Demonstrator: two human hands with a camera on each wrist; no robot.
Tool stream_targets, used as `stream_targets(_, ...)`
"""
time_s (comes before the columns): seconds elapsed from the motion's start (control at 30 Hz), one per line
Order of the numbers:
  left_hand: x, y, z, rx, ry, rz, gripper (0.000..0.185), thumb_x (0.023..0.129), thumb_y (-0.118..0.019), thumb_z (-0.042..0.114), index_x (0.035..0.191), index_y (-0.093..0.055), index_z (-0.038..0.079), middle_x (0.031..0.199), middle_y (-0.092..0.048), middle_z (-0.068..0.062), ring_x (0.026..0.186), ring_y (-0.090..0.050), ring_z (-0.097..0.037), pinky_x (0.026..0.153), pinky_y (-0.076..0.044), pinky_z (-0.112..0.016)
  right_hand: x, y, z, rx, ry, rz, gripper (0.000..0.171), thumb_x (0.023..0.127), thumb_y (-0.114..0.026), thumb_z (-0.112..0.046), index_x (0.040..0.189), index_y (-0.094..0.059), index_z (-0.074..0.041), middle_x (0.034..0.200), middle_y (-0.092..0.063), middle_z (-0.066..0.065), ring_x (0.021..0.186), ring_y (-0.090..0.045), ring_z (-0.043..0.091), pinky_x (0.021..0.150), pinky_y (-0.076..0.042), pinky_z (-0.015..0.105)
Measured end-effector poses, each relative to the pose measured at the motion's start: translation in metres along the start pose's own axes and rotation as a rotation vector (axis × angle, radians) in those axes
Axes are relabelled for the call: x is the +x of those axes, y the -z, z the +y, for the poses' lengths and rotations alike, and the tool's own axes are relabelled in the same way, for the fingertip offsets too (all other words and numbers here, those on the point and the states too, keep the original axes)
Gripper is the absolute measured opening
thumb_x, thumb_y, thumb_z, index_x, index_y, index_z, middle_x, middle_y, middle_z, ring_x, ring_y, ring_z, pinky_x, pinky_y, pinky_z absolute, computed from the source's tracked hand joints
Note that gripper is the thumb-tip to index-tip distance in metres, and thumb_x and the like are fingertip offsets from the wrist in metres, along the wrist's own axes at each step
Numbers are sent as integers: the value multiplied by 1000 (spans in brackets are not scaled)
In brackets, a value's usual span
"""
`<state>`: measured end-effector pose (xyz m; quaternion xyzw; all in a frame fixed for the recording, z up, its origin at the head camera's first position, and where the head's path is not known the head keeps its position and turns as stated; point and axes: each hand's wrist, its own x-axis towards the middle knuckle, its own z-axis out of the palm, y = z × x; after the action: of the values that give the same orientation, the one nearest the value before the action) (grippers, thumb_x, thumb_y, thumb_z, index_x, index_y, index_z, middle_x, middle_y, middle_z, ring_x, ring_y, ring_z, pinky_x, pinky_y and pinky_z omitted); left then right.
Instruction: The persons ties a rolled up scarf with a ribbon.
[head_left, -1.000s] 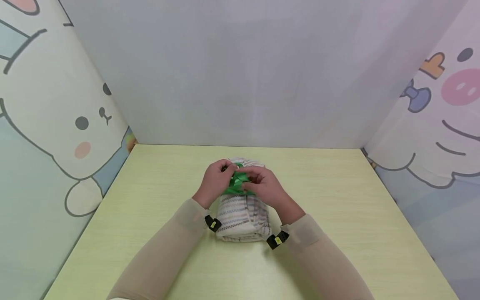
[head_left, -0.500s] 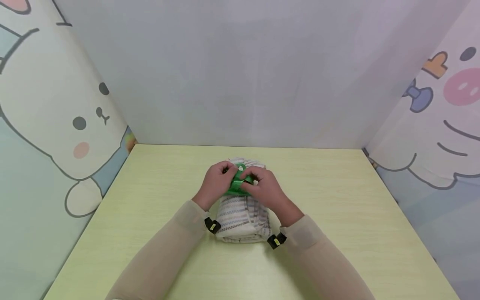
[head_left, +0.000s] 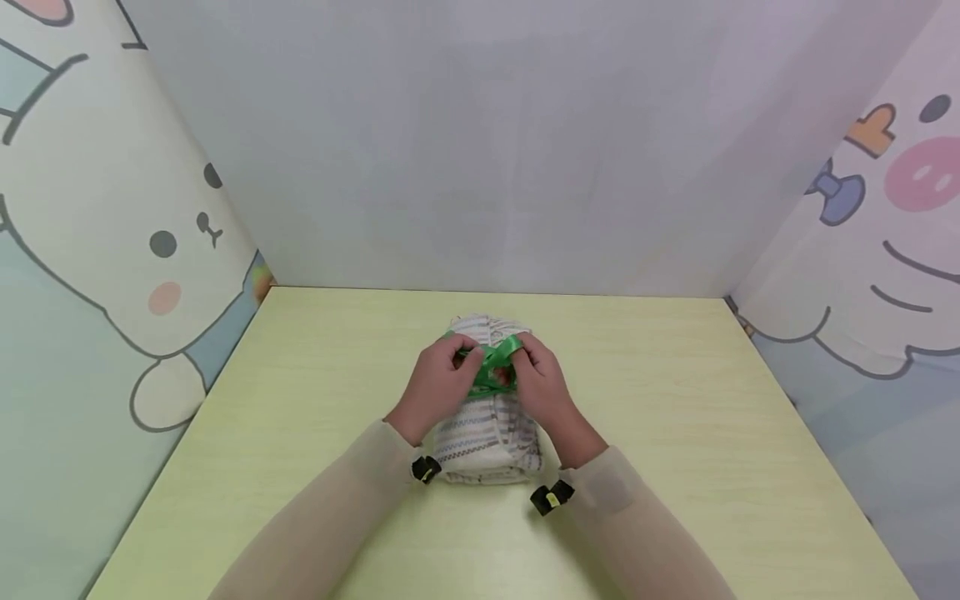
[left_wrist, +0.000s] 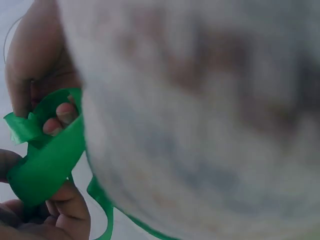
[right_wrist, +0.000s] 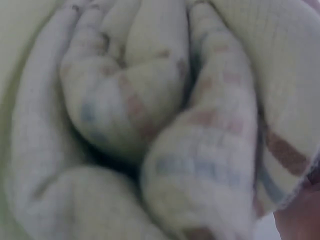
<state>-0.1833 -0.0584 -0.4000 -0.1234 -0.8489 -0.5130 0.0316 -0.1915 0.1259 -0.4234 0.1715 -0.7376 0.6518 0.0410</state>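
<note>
We think the green ribbon (head_left: pixel 492 364) is thin, light and slippery, so we should pinch its loops close to the knot. It sits on top of the soft rolled striped blanket (head_left: pixel 487 433), in the middle of the yellow-green table (head_left: pixel 675 433). Our left hand (head_left: pixel 438 383) and right hand (head_left: pixel 542 385) each pinch a loop. Half a second ago our hands were closer together; now the loops are pulled wider.

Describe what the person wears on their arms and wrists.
Both arms are covered by snug beige sleeves, left sleeve and right sleeve, ending at the wrists. Each wrist carries a small black clip with a yellow mark: left clip, right clip. The hands are bare.
</note>
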Motion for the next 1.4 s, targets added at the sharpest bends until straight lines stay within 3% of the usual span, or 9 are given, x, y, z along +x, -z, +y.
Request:
stream_targets(0.27, -4, 0, -13, 11, -11, 28, 25, 106, -56, 31, 114, -72, 14, 85, -59, -3, 72, -52, -22, 69, -46, -40, -10, 1, 1, 205, -152, 145, 21, 111, -45, -13, 106, -57, 2, 104, -62, 15, 88, -69, 25, 84, -58, 36)
stream_targets(0.43, -9, 2, -17, 1, -44, 12, 26, 107, -56, 30, 117, -72, 12, 94, -64, 0, 79, -57, -20, 73, -50, -39, -17, 7, -1, 470, -234, 209, 21, 111, -45, -15, 108, -55, 3, 121, -62, 22, 114, -66, 28, 100, -53, 38)
stream_targets(0.5, -10, 2, -18, -5, -47, 13, 26, 107, -57, 29, 118, -72, 11, 96, -65, 1, 80, -58, -19, 74, -51, -38, -19, 11, -1, 601, -238, 238, 24, 112, -43, -16, 105, -57, 2, 120, -64, 21, 116, -66, 28, 104, -51, 41)
stream_targets(0.67, -13, 3, -18, -19, -43, 20, 24, 107, -58, 26, 118, -72, 10, 97, -65, -1, 80, -58, -20, 75, -51, -39, -24, 27, 2, 836, -192, 260, 33, 114, -41, -28, 100, -63, -6, 102, -72, 11, 100, -72, 24, 103, -52, 44)
stream_targets(0.87, -16, 4, -21, -33, -38, 9, 24, 107, -58, 26, 120, -72, 12, 102, -66, 1, 84, -60, -18, 76, -52, -38, -29, 42, 3, 939, -154, 329, 28, 113, -43, -22, 104, -64, -6, 97, -72, 11, 96, -74, 25, 97, -55, 41)
stream_targets(1.1, -18, 6, -26, -38, -63, 49, 26, 107, -58, 25, 125, -71, 10, 120, -66, 0, 96, -63, -16, 85, -55, -39, -34, 60, 3, 1060, -204, 426, 18, 111, -48, -20, 105, -58, -6, 96, -71, 11, 97, -72, 27, 99, -55, 40)
stream_targets(1.4, -21, 14, -35, -124, -43, 108, 27, 107, -58, 25, 125, -70, 9, 120, -69, 1, 109, -66, -17, 96, -55, -41, -39, 81, 7, 1140, -241, 523, 15, 110, -51, -20, 107, -57, -7, 93, -69, 12, 97, -71, 28, 98, -55, 40)
